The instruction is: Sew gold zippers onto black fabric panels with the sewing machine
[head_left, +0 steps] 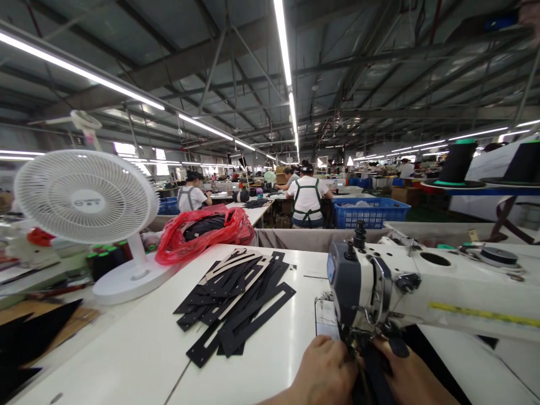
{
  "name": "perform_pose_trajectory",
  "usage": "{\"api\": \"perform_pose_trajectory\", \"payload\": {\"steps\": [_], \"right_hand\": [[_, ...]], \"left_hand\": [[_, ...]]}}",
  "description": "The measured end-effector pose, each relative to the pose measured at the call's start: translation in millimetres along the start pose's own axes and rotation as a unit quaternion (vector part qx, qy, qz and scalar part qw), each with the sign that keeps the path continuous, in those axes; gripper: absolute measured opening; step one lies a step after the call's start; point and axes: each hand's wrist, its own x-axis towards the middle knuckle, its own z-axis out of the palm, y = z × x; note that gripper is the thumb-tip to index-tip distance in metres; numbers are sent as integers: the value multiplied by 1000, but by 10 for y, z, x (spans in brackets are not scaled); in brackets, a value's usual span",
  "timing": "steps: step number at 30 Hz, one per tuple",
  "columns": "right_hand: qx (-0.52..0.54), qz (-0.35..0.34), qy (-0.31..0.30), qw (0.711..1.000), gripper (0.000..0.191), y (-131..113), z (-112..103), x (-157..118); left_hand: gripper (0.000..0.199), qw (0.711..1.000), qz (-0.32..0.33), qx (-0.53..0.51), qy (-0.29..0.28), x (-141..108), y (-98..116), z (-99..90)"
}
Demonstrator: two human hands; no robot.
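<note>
Under the head of a white and grey sewing machine (356, 281), both my hands are at a piece of black fabric (373, 374). My left hand (327, 368) lies on the near left of the needle area, fingers curled and pressed on the fabric. On the other side, my right hand (399, 365) grips the fabric close to the presser foot, partly covered by the machine. The needle itself is hidden. Left of the machine, a loose pile of black pieces with long cut-out slots (240, 301) lies on the white tabletop (135, 349).
A white fan (86, 197) stands at the left beside a red plastic bag (202, 230) with dark material. Black thread cones (458, 163) are at the upper right. Beyond the table are a blue crate (367, 214) and seated people (307, 197) at other benches.
</note>
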Motion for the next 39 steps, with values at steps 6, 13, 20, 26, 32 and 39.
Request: {"api": "perform_pose_trajectory", "payload": {"steps": [6, 13, 20, 26, 32, 39], "right_hand": [[64, 55, -14, 996, 24, -22, 16, 14], [-39, 76, -17, 996, 28, -58, 13, -24], [-141, 157, 3, 977, 27, -61, 89, 83], [-134, 107, 22, 985, 24, -195, -25, -76], [-119, -125, -4, 985, 38, -440, -149, -643], [-156, -147, -9, 977, 46, -457, -144, -739]], "left_hand": [[9, 999, 20, 21, 25, 24, 30, -119], [13, 994, -29, -50, -93, 24, 87, -336], [12, 988, -43, -77, -127, 64, 121, -458], [19, 990, -37, -88, -104, 2, 117, -496], [20, 991, 5, -100, -86, -145, 243, -576], [15, 994, 4, -63, -87, -133, 360, -556]]}}
